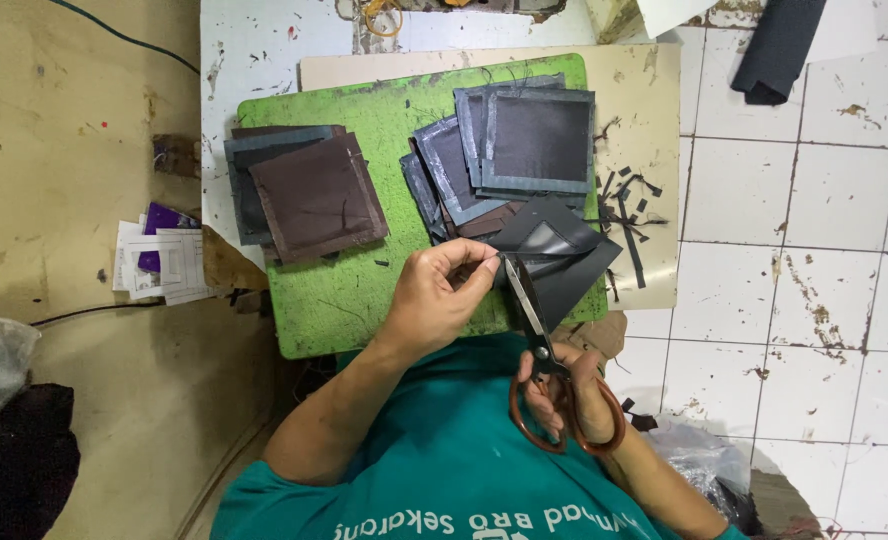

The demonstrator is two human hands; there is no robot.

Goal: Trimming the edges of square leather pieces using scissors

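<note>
My left hand (442, 290) pinches the corner of a dark fabric square (562, 255) over the near edge of a green cutting board (384, 130). In my right hand (564, 395) are scissors (544, 350) with brown handles; their blades point up and meet the fabric's edge right beside my left fingertips. A pile of dark squares with grey borders (509, 150) lies on the board above the held piece. Another stack of brownish squares (309, 195) sits at the board's left.
Thin black fabric trimmings (629, 215) are scattered on a beige sheet (654, 90) right of the board. White and purple paper cards (159, 260) lie on the floor at left. White tiles (814, 250) cover the right side, with a dark cloth (776, 50) at the top.
</note>
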